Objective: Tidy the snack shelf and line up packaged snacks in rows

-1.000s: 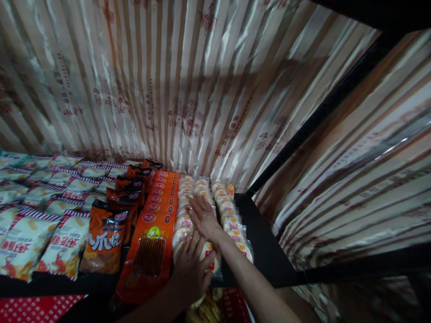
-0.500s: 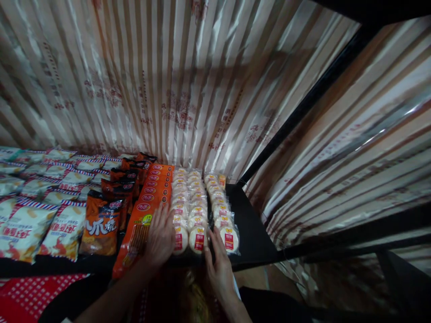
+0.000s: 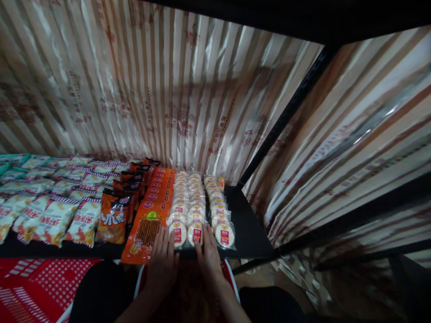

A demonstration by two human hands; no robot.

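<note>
Round white crackers (image 3: 196, 233) in clear wrappers with red labels overlap in three rows on a black shelf (image 3: 251, 224). My left hand (image 3: 164, 255) lies along the left side of the leftmost row's front cracker (image 3: 178, 234), fingers stretched, beside an orange pack of brown sticks (image 3: 146, 231). At the gap before the right-hand row (image 3: 225, 235), my right hand (image 3: 209, 255) rests with straight fingers against the middle row's front cracker. Neither hand grips anything. The two left rows stand close together between my hands.
Orange-and-black snack bags (image 3: 112, 220) and several white snack bags (image 3: 57, 220) fill the shelf's left part. Striped sheeting (image 3: 182, 89) hangs behind, and a black post (image 3: 283, 116) rises at the right corner. A red basket (image 3: 43, 287) sits below, near my knees.
My hands left the top of the crackers, parted, and came to the front on either side of two rows. Those rows now look straighter. The view has also shifted slightly.
</note>
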